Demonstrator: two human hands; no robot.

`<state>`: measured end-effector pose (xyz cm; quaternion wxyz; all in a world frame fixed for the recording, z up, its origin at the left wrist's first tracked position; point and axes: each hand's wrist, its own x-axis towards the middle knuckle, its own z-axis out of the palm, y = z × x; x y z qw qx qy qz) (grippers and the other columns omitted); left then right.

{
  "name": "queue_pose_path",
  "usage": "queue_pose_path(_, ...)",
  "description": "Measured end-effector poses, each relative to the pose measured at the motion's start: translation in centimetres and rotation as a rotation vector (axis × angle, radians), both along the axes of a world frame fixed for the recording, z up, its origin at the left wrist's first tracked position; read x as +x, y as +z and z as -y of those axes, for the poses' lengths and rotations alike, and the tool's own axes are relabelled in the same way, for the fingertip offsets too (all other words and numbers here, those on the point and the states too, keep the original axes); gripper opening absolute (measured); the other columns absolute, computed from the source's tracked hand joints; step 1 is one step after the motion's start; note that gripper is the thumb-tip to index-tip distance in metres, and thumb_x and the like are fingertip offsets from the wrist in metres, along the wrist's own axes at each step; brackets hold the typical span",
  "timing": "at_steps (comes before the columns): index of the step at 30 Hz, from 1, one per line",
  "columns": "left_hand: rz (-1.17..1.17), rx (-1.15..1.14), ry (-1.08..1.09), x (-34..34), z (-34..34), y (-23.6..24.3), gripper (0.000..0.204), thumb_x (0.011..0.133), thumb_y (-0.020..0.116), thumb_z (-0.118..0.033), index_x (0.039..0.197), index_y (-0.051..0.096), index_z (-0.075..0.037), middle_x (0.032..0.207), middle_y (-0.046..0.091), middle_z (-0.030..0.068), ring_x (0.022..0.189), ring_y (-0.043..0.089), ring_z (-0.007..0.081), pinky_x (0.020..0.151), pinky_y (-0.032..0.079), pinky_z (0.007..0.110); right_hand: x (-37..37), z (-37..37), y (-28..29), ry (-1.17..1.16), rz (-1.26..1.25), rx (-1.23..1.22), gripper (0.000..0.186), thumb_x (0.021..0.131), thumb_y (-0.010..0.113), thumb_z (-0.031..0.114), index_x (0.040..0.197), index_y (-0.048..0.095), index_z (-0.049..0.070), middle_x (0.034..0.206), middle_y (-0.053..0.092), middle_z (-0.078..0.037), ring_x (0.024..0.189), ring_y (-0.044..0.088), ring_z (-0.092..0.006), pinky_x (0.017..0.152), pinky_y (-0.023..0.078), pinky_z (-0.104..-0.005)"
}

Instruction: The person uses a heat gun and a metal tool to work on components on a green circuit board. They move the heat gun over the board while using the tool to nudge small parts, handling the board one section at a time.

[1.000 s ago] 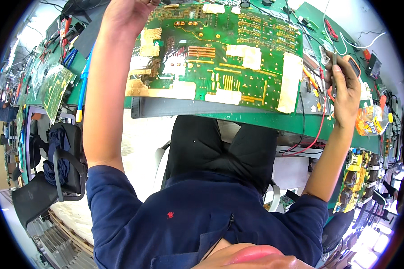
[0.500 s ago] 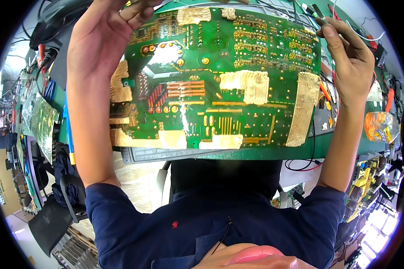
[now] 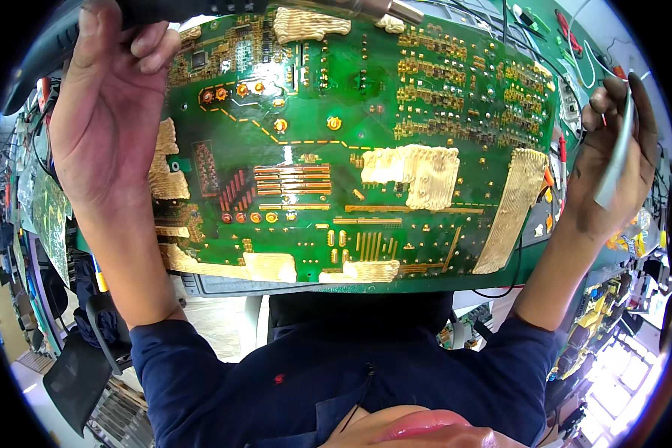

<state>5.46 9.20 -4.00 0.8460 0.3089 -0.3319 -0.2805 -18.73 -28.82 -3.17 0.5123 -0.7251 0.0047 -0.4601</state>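
Observation:
A large green circuit board (image 3: 299,224) lies in front of me on the bench, with cream, ridged patches (image 3: 511,209) stuck over parts of it. My left hand (image 3: 116,112) is closed round the black handle of a hot-air gun (image 3: 190,7) at the top left. The gun's metal nozzle (image 3: 405,12) points right over the board's far edge, near a cream patch there. To the right of the board, my right hand (image 3: 612,157) is raised with curled fingers holding a slim silver metal tool (image 3: 616,157); its exact kind is unclear. The tool's flat end hangs across the palm.
A grey mat or tray edge (image 3: 224,284) shows under the board's near side. Cables, pliers and small parts clutter the far right of the green bench. Another circuit board (image 3: 48,201) stands at the left. Yellow-brown boards (image 3: 586,321) are stacked lower right.
The hot-air gun's nozzle has come into view over the far edge. My left hand has shifted left, my right hand outward and down, its tool turned from pointing up-left to pointing down.

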Motion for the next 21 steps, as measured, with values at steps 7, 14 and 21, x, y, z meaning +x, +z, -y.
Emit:
queue_pose_path(7,0.102,0.095,0.147,0.2,0.0,-0.5,0.024,0.102,0.055,-0.023,0.119,0.068,-0.012,0.146,0.053,0.0169,0.13,0.055,0.031,0.109,0.039,0.048,-0.2,-0.6,-0.5,0.295,-0.025,-0.007,0.062,0.105,0.044,0.037,0.142,0.042,-0.014,0.101,0.056,-0.012,0.099,0.051,-0.0215,0.083,0.041,-0.0361)
queue_pose_path(14,0.219,0.168,-0.003,-0.2,-1.1,-0.2,0.035,0.103,0.049,-0.023,0.132,0.061,-0.008,0.136,0.061,0.019,0.126,0.057,0.032,0.113,0.033,0.05,-0.3,-1.5,-1.7,0.239,-0.147,0.054,0.055,0.105,0.044,0.037,0.135,0.051,-0.008,0.075,0.043,-0.002,0.078,0.04,-0.0156,0.076,0.036,-0.0324)
queue_pose_path(21,0.212,0.212,0.011,0.3,-1.0,0.1,0.035,0.103,0.049,-0.022,0.132,0.06,-0.008,0.134,0.062,0.0177,0.123,0.056,0.0299,0.104,0.037,0.044,-1.0,-1.1,-1.0,0.396,-0.141,0.208,0.045,0.104,0.048,0.025,0.131,0.052,-0.011,0.093,0.062,-0.014,0.088,0.054,-0.0186,0.086,0.041,-0.0319)
